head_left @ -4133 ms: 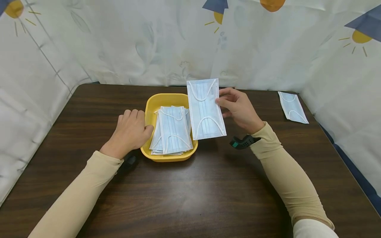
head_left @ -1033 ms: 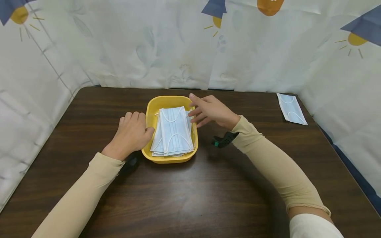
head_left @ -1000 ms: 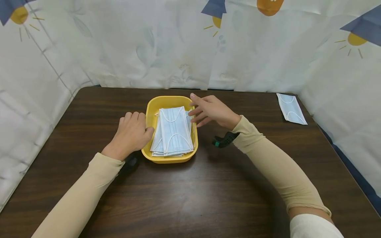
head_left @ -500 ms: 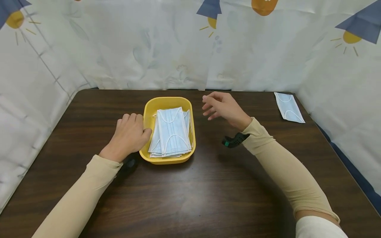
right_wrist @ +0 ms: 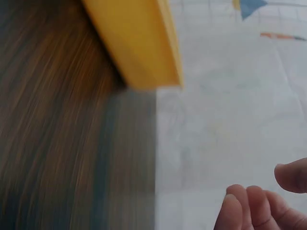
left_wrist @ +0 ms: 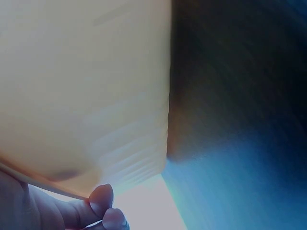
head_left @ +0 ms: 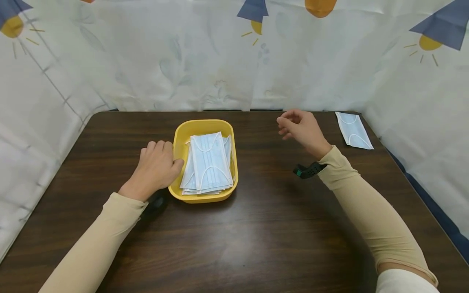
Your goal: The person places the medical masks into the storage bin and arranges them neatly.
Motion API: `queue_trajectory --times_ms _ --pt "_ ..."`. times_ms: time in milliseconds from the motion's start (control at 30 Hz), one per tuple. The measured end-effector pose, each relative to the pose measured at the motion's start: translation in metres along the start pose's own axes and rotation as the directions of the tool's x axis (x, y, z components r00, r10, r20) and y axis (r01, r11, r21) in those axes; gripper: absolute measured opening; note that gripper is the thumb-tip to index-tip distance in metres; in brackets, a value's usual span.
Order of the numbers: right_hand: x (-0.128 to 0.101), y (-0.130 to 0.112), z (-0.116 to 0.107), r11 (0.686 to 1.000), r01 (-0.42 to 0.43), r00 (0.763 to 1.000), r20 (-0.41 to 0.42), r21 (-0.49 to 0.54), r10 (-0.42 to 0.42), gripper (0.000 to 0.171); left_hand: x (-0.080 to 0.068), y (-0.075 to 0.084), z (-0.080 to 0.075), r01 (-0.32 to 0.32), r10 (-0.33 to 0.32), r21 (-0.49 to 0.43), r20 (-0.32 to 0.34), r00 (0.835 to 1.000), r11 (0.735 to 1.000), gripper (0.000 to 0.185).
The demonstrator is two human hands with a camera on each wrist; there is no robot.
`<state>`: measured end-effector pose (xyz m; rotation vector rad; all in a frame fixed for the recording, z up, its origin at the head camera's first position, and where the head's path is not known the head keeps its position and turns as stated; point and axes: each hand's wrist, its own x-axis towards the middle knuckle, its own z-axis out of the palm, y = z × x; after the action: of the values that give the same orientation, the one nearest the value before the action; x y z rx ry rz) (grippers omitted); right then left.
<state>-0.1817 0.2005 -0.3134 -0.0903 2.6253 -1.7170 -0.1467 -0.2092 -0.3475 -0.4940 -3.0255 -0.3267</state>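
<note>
A yellow plastic basket [head_left: 200,198] stands on the table with several light-blue face masks [head_left: 211,162] piled inside, their white ear loops showing. My left hand [head_left: 157,167] grips the basket's left rim; in the left wrist view its curled fingers [left_wrist: 101,199] meet the edge beside the pale-looking basket wall [left_wrist: 86,86]. To the right of the basket, my right hand [head_left: 302,130] hangs above the table, fingers loosely bent and holding nothing. In the right wrist view its thumb [right_wrist: 292,176] is apart from the fingers, and the basket side [right_wrist: 139,43] shows beyond.
One more face mask [head_left: 353,130] lies flat near the table's far right corner. The dark wooden table [head_left: 234,244] is bordered at the back and sides by a white patterned curtain [head_left: 205,61]. A black wristband [head_left: 309,170] is on the right wrist.
About four seconds ago my right hand held a mask over the basket's right side; that hand now holds none. Since one second ago it has moved right, away from the basket. The left stays put.
</note>
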Motion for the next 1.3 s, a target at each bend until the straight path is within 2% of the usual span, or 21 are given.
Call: queue_trajectory --times_ms 233,433,700,867,1067,1167,1300 --pt "-0.003 0.023 -0.030 0.985 0.029 0.990 -0.134 -0.170 -0.052 0.034 0.000 -0.001 0.000 0.000 0.000 0.004 0.002 1.000 1.000 0.031" --pt "-0.005 0.044 -0.057 0.964 0.019 0.972 -0.221 -0.266 -0.080 0.034 0.001 -0.002 0.001 0.014 -0.014 0.002 0.016 1.000 1.000 0.034" --pt "-0.007 0.070 -0.091 0.886 -0.038 0.945 -0.304 -0.462 -0.118 0.039 0.001 0.000 0.000 0.019 -0.019 -0.005 0.017 1.000 1.000 0.034" --pt "-0.010 0.083 -0.114 0.858 -0.070 0.940 -0.320 -0.509 -0.114 0.044 0.001 0.000 0.001 0.007 -0.007 -0.010 0.002 1.000 1.000 0.031" --pt "-0.011 0.095 -0.140 0.841 -0.113 0.952 -0.301 -0.530 -0.062 0.052 0.001 -0.001 0.002 0.015 -0.015 -0.008 -0.001 1.000 1.000 0.030" --pt "-0.009 0.103 -0.152 0.828 -0.169 0.943 -0.332 -0.535 -0.022 0.052 0.001 -0.001 0.002 0.015 -0.015 -0.009 0.001 1.000 1.000 0.030" --pt "-0.005 0.112 -0.167 0.810 -0.206 0.927 -0.374 -0.549 -0.018 0.049 0.001 0.000 0.002 0.011 -0.011 -0.005 -0.003 1.000 1.000 0.029"
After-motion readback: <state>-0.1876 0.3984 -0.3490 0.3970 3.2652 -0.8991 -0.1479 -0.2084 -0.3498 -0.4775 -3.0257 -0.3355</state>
